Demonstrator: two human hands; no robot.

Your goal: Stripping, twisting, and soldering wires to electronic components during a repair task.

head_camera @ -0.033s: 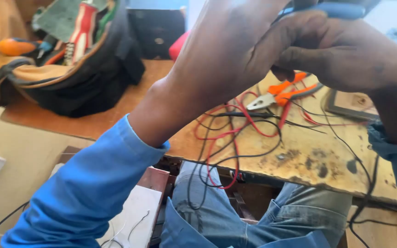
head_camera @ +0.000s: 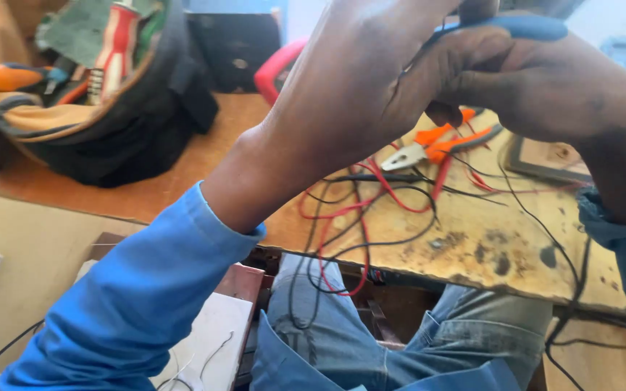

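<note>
My left hand (head_camera: pixel 356 94) is raised close to the camera with its back toward me. Its fingers are pinched on a thin black wire (head_camera: pixel 411 66), right against my right hand (head_camera: pixel 545 87). My right hand grips a blue-handled tool (head_camera: pixel 523 27); the tool's head is hidden behind the fingers. Below the hands, orange-handled pliers (head_camera: pixel 443 145) lie on the worn wooden table (head_camera: pixel 487 239) among tangled red and black wires (head_camera: pixel 371 210). Some of these hang over the table's front edge onto my jeans (head_camera: pixel 342 326).
A black tool bag (head_camera: pixel 110 123) holding screwdrivers stands at the back left, with an orange handle (head_camera: pixel 9 76) beside it. A dark box (head_camera: pixel 233 51) and a red-handled tool (head_camera: pixel 277 69) sit behind. A small framed board (head_camera: pixel 545 159) lies at the right. A white board (head_camera: pixel 204 333) is below.
</note>
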